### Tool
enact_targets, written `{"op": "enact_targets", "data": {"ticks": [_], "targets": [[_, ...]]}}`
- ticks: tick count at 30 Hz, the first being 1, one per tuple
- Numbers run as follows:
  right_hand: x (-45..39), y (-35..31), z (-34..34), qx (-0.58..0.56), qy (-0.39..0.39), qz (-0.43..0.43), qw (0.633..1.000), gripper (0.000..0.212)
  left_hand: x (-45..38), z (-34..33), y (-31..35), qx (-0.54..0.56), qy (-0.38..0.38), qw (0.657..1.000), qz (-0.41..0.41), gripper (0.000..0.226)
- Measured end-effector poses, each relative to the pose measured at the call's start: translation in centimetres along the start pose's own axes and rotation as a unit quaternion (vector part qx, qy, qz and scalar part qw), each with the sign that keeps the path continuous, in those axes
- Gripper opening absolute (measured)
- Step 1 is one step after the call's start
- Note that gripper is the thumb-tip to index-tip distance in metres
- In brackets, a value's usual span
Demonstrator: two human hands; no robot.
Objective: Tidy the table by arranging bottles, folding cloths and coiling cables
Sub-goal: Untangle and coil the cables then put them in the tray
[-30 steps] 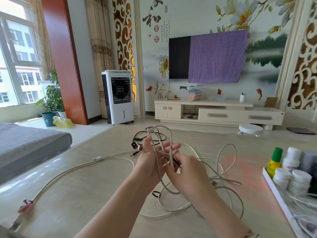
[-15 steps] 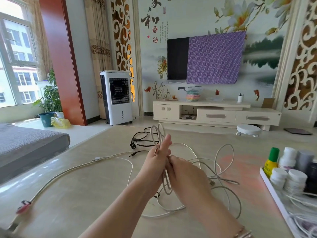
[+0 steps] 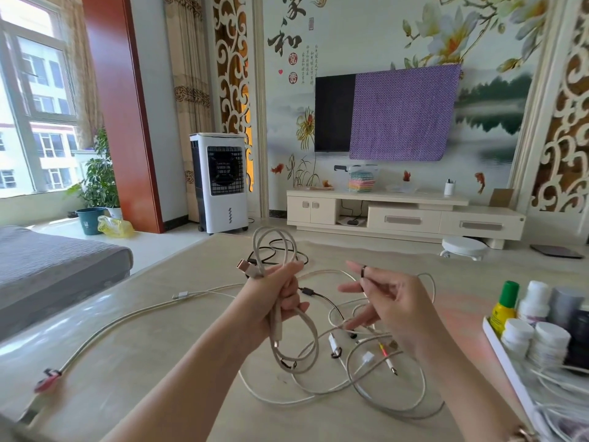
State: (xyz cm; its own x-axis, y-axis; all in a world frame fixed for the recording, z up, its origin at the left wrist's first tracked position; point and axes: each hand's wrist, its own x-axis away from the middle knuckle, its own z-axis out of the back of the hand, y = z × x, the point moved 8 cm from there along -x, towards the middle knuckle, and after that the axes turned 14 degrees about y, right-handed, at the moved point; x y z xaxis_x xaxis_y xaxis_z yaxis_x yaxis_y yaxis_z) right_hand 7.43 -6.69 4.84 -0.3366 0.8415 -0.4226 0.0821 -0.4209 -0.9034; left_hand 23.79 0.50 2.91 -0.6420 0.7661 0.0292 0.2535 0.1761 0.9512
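Head view: left hand (image 3: 280, 301) grips one coiled beige braided cable (image 3: 298, 342), right hand (image 3: 393, 306) loose and empty, tangled white cables (image 3: 376, 393) on the surface still uncoiled.

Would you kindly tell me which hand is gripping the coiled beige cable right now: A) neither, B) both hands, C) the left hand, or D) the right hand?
C: the left hand is curled round the coiled beige cable, while the right hand is apart from it with fingers spread.
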Motion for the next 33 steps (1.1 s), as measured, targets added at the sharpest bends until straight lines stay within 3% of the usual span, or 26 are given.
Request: {"op": "enact_targets", "data": {"ticks": [4, 8, 14, 17, 18, 21, 23, 26, 29, 33], "targets": [[-0.7, 0.1, 0.6, -0.062, 0.02, -0.009, 0.998, 0.036, 0.3, -0.1, -0.5, 0.046, -0.005, 0.998, 0.046, 0.046], [-0.7, 0.9, 0.1, -0.01, 0.024, 0.002, 1.0, 0.027, 0.6, 0.0, -0.8, 0.02, 0.009, 0.998, 0.06, 0.011], [-0.7, 0.5, 1.5, 0.1, 0.129, 0.09, 0.982, 0.032, 1.0, -0.7, -1.0, -0.013, -0.024, 0.998, 0.051, 0.032], [-1.2, 1.5, 1.4, 0.075, 0.137, 0.044, 0.987, 0.02, 1.7, -1.3, -0.6, -0.019, -0.05, 0.998, 0.033, 0.031], [-1.5, 2.1, 0.9, 0.051, 0.118, 0.003, 0.992, 0.014, 2.0, -1.5, -0.5, -0.022, -0.06, 0.998, 0.026, 0.03], [-1.3, 3.0, -1.0, -0.019, 0.03, -0.122, 0.992, 0.047, 2.6, -2.1, -0.4, -0.021, -0.071, 0.997, 0.01, 0.026], [-1.0, 2.9, -1.7, -0.037, -0.012, -0.161, 0.986, 0.053, 2.8, -2.3, -0.6, -0.019, -0.07, 0.997, 0.008, 0.025], [-0.7, 1.5, -2.6, 0.017, -0.061, -0.063, 0.996, 0.043, 2.9, -2.8, -0.8, -0.037, -0.068, 0.997, -0.015, 0.025], [0.3, -0.3, -4.6, 0.001, -0.105, 0.027, 0.994, 0.036, 2.8, -3.3, -0.8, -0.019, -0.068, 0.997, -0.043, 0.029], [0.7, 0.1, -6.0, -0.002, -0.137, 0.001, 0.991, 0.036, 2.0, -2.8, -1.1, -0.056, -0.036, 0.996, -0.067, 0.033]]}}
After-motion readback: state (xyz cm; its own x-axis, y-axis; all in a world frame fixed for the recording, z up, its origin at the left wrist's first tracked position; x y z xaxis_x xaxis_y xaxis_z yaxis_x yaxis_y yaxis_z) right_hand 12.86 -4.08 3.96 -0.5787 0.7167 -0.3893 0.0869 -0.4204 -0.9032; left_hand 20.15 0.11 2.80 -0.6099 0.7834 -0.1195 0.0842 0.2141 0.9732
